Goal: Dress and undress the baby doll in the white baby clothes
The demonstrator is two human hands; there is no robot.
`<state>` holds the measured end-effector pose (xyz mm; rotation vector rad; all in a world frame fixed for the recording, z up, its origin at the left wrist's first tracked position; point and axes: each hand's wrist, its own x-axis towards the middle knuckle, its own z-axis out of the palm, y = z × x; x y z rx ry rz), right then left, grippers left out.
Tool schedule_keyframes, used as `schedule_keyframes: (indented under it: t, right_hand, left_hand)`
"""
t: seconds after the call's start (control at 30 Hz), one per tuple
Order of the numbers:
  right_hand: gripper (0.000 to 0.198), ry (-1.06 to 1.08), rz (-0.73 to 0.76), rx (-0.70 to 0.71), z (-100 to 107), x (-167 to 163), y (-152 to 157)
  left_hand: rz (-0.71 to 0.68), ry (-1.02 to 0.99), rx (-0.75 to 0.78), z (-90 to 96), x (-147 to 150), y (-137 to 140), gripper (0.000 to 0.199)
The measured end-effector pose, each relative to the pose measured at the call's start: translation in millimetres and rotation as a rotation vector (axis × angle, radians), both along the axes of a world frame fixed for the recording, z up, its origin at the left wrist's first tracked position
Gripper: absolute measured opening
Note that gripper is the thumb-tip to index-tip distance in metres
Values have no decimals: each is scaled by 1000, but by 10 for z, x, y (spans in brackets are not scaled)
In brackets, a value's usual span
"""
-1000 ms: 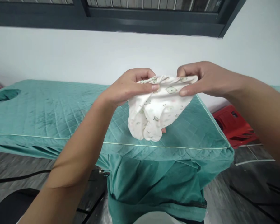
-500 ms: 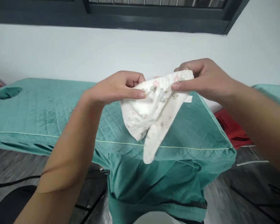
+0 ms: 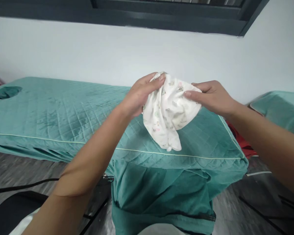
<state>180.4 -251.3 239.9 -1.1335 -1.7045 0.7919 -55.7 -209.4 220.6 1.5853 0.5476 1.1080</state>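
Observation:
A small pair of white baby pants (image 3: 170, 107), printed with little animals and pink marks, hangs between my two hands above the bed. My left hand (image 3: 143, 91) is closed on its upper left part, thumb on top, with the cloth gathered into folds there. At the upper right edge my right hand (image 3: 208, 96) pinches the fabric between thumb and fingers. The lower end hangs in a bunched point, over the near edge of the bed. The waistband is mostly hidden in the folds and behind the left fingers.
Below lies a bed with a green quilted cover (image 3: 51, 111) and a face hole (image 3: 6, 92) at its left end. Behind it are a white wall (image 3: 88, 52) and a dark window frame (image 3: 161, 21). A black cable (image 3: 24, 186) runs at lower left; another green-covered surface (image 3: 281, 107) stands right.
My left hand has moved right and gathered the baby pants' cloth. My right hand has lowered slightly. The waistband no longer stretches straight between them, and the hanging leg has risen and bunched.

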Motion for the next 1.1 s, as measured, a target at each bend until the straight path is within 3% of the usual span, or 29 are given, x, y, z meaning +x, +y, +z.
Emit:
schedule_keyframes:
  t: [0.1,0.2,0.27,0.33,0.43,0.53,0.67,0.77,0.83,0.9,1.0,1.1]
  right_hand:
    - [32,143,-37,35,-169,-17,82]
    - [33,367,-59,79,-252,-62,136]
    - [36,435,2,0,-271,-65,125]
    - [39,355,118,-132,-287,-41,86]
    - [39,-13,331,-338,-344,10,26]
    - [36,-224,384,-432,-446,37,13]
    - [36,53,242,-337,-576,8,44]
    - [47,320,110,-256,-643,-44,45]
    - [53,399,43,-273,-694,-55,30]
    - [58,429,17,-314,-763,-26,12]
    - [58,350,132,-451,-886,58,2]
    - [50,225,235,-570,-965,71,21]
  left_hand:
    - [-111,47,-49,-65,91,-6,46]
    - [-368,343,-49,-104,91,-3,46]
    - [-469,454,-57,-132,66,13,41]
    - [-429,359,-85,-174,57,44,38]
    - [-288,112,-151,-265,112,98,40]
    - [-237,15,-240,-364,214,105,43]
    - [-282,69,-313,-457,279,11,50]
    - [-477,270,-308,-498,251,-50,50]
    - [-542,358,-297,-529,229,-44,48]
    - [-473,302,-319,-568,225,1,46]
    - [-322,53,-389,-640,261,102,46]
    - [-320,-83,-439,-716,307,174,48]
